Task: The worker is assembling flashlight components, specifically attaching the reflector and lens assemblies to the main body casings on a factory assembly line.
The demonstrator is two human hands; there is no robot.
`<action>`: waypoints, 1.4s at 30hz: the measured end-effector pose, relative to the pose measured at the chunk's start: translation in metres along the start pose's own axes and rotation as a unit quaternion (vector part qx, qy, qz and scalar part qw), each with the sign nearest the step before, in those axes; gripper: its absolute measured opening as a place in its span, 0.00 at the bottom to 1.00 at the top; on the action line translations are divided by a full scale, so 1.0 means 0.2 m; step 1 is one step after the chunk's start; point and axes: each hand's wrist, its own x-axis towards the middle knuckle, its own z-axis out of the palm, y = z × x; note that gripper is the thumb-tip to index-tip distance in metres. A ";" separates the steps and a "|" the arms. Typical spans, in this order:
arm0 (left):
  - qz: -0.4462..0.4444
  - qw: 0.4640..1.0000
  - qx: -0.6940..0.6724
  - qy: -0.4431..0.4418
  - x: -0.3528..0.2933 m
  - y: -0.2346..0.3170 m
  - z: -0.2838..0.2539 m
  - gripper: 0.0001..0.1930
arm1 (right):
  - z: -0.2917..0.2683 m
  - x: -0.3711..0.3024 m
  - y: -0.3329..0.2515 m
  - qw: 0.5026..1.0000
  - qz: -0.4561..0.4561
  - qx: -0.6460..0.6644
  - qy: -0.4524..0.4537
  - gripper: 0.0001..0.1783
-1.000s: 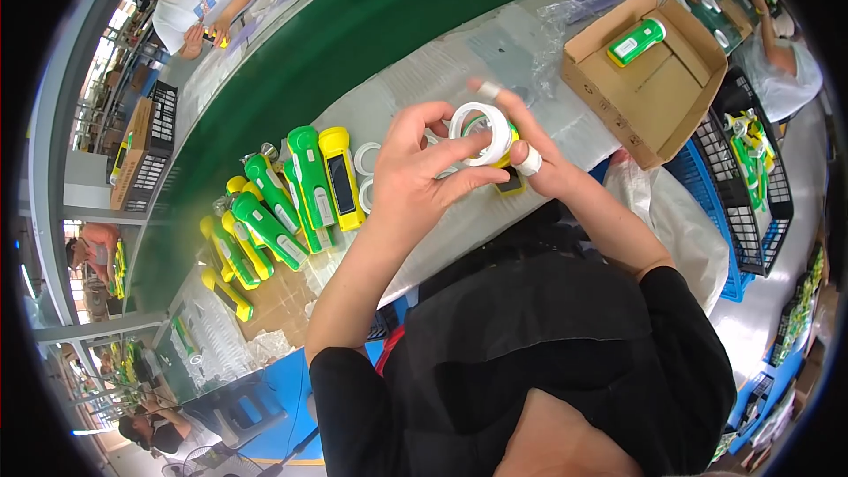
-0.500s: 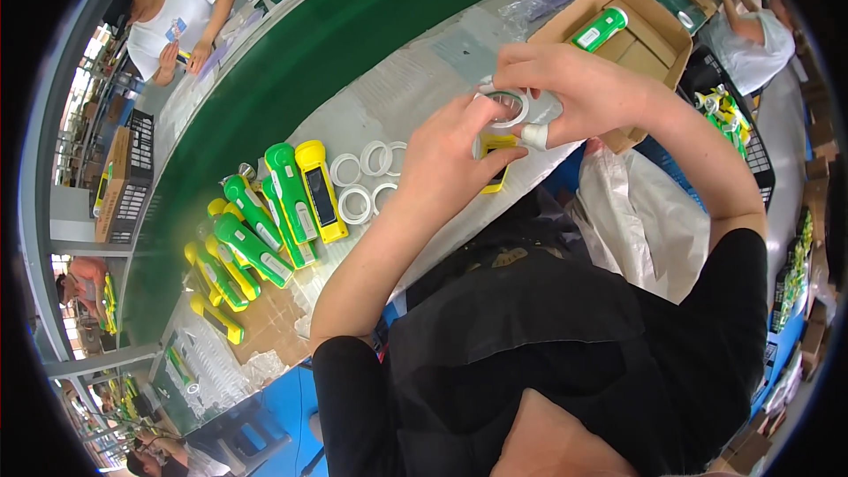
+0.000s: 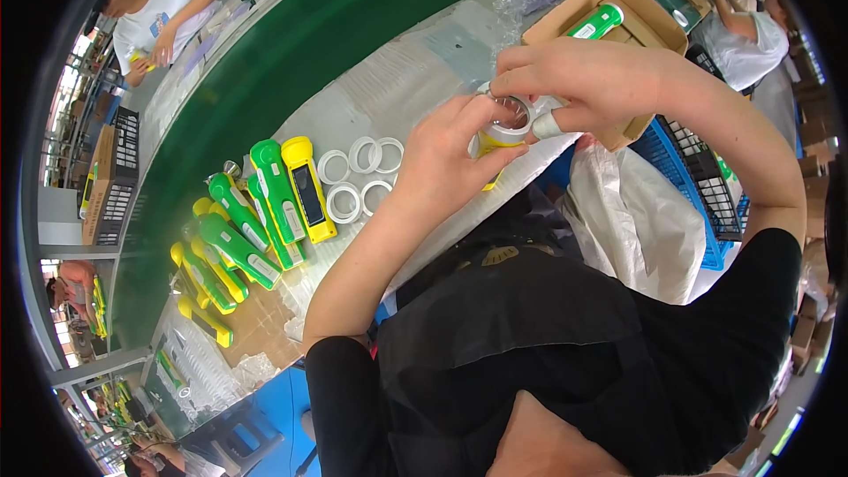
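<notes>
My left hand (image 3: 446, 159) is wrapped round a flashlight (image 3: 492, 143) with a yellow body, its head turned up toward me. A white ring (image 3: 511, 135) sits round the head, and the shiny inside shows through it. From the right, my right hand (image 3: 592, 84) curls over the head, fingertips at the ring's far side and thumb by its right side. The thumb wears a white cover. My hands hide much of the flashlight. Several loose white rings (image 3: 344, 202) lie left of my left hand.
Several green flashlights (image 3: 278, 190) and a yellow flashlight (image 3: 308, 192) lie at the left. Beyond my right hand stands a cardboard box (image 3: 649, 13) holding a green flashlight (image 3: 597, 23). A green belt (image 3: 238, 93) runs behind the worktop. Across it sits another person (image 3: 168, 13).
The flashlight's head has tilted, showing more of the ring's near side. My right hand has shifted slightly, its thumb farther from the ring. The whole view has shifted a little.
</notes>
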 end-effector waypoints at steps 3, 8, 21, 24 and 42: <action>0.012 1.000 0.007 0.002 0.01 0.00 0.00 0.17 | 0.02 0.02 0.00 0.999 0.039 -0.009 -0.010 0.20; -0.015 0.999 0.034 0.004 0.03 0.00 0.00 0.17 | 0.04 0.08 -0.08 0.966 0.259 -0.018 -0.004 0.23; 0.019 0.998 0.040 0.049 0.02 -0.02 0.01 0.18 | 0.12 0.10 0.06 0.984 0.060 -0.081 0.147 0.23; 0.035 0.998 0.020 0.044 0.00 -0.05 0.03 0.18 | 0.15 0.08 0.05 0.983 0.006 -0.051 0.175 0.23; 0.045 0.989 -0.061 0.124 -0.04 -0.05 0.02 0.41 | 0.13 0.00 -0.09 0.976 0.040 0.046 0.207 0.17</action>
